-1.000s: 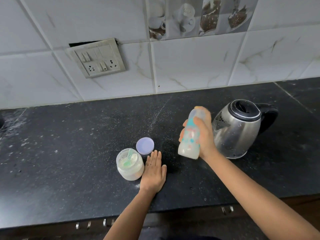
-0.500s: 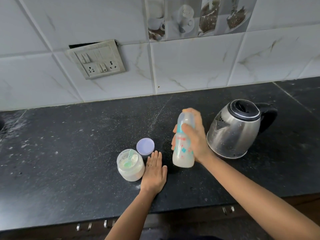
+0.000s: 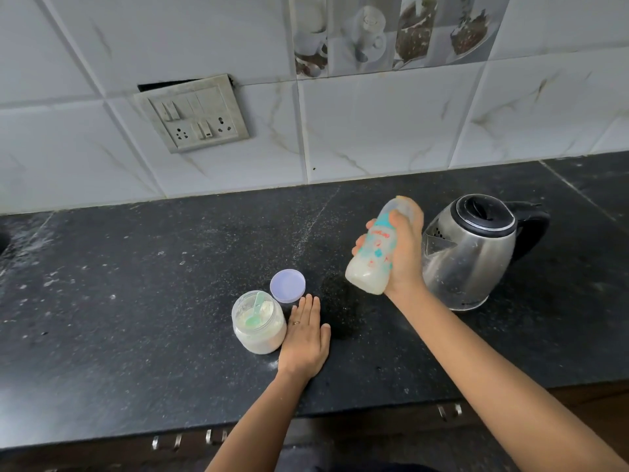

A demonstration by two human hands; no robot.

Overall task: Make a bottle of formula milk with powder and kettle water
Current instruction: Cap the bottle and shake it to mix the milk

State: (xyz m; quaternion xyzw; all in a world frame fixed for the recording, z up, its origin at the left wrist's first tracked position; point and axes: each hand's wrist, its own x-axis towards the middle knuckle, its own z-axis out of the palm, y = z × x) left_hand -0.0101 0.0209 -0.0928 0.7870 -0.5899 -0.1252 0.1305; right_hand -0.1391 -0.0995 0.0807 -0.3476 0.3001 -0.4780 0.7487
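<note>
head | right hand (image 3: 403, 258) grips tilted bottle (image 3: 372, 255) | left hand (image 3: 304, 335) flat on counter (image 3: 136, 301)

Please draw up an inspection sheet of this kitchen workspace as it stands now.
Surface: black stone counter, dusted with pale specks.
Job's things: baby bottle holding milky liquid, tilted in the air; steel kettle, lid shut; open powder jar with green scoop inside; its purple lid lying beside it.
Clutter: nothing seen.
Grips: right hand wrapped around the bottle; left hand flat on the counter beside the jar.
Cables: nothing seen.
Surroundings: tiled wall, switch plate hanging loose.
</note>
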